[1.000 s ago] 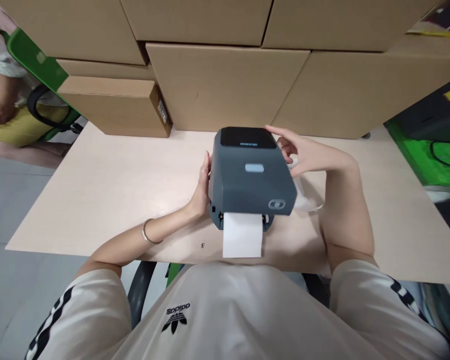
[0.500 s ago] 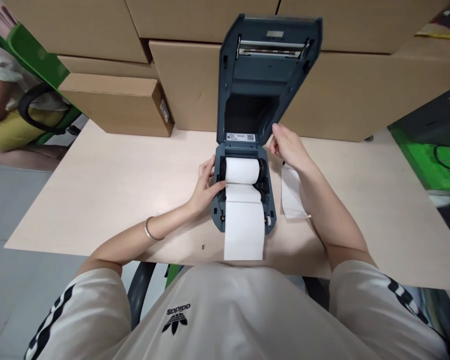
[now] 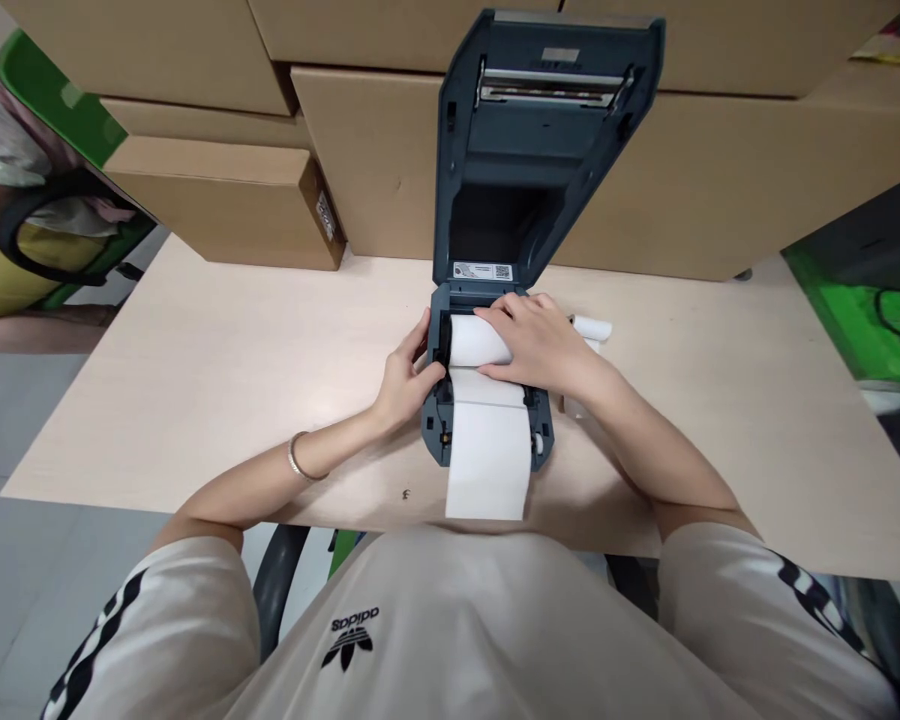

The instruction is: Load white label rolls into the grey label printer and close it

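A dark label printer (image 3: 436, 420) stands on the table with its lid (image 3: 525, 160) raised. In its bay sits a white paper roll (image 3: 474, 340), and a strip of white labels (image 3: 489, 460) runs from it over the front edge. My left hand (image 3: 409, 375) grips the printer's left side, thumb on the inner rim and fingers outside. Across the roll's right part lies my right hand (image 3: 536, 340), fingers spread over the roll and the bay's right side, which it hides.
A second small white roll (image 3: 591, 328) lies right of the printer, partly behind my right hand. Cardboard boxes (image 3: 375, 160) line the table's back, with a smaller box (image 3: 217, 200) at the left. A seated person (image 3: 15, 240) is at the far left.
My right hand has moved from beside the lid's hinge, left and down onto the paper roll, and its fingers have spread. My left hand stays on the printer's side.
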The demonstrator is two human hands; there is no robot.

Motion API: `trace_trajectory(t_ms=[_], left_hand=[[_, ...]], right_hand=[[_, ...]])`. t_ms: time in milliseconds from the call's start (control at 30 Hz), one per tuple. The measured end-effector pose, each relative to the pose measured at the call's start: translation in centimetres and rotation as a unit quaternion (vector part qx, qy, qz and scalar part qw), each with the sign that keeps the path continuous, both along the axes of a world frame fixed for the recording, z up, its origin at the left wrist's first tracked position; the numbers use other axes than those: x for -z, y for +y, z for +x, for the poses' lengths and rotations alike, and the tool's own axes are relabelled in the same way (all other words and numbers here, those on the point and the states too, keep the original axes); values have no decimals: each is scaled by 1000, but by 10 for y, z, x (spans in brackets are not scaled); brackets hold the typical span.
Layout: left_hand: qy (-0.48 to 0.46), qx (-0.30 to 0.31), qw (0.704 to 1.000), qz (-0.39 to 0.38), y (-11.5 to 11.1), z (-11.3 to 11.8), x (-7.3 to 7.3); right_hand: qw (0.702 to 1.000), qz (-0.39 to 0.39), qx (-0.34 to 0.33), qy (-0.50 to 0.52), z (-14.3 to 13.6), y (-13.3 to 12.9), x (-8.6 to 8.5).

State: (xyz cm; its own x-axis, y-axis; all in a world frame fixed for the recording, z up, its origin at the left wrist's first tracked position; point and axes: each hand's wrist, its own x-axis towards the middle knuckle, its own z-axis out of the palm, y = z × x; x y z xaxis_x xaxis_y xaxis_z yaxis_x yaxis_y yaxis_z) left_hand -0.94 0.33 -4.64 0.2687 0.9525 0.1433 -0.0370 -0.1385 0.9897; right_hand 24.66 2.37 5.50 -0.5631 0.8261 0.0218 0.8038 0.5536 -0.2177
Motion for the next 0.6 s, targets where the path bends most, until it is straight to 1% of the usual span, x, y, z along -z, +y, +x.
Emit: trace_trajectory(t_ms=[67, 167, 233, 300, 367, 433, 500, 567, 600], left_hand=[[2, 2, 1000, 2, 0, 0, -2], [9, -7, 1000, 4, 0, 0, -4], [12, -14, 1000, 3, 0, 1, -5], [11, -16, 1000, 2, 0, 1, -5], [10, -15, 1000, 5, 0, 1, -6], [9, -14, 1000, 8, 1, 1, -5], [7, -9, 1000, 12, 2, 0, -3], [6, -2, 1000, 18, 5, -2, 1], [7, 2, 1000, 22, 6, -3, 3]], right_hand=[[1000, 1, 2, 5, -1, 4, 5], [1000, -7, -2, 19, -2, 10, 7], [999, -14, -5, 34, -3, 13, 4], [999, -11, -2, 50, -2, 14, -3], [996, -1, 5, 89, 3, 10, -17], [988, 5, 12, 154, 14, 2, -37], [977, 9, 23, 212, 32, -9, -60], [973, 14, 50, 224, 55, -18, -80], [974, 17, 70, 214, 68, -21, -86]])
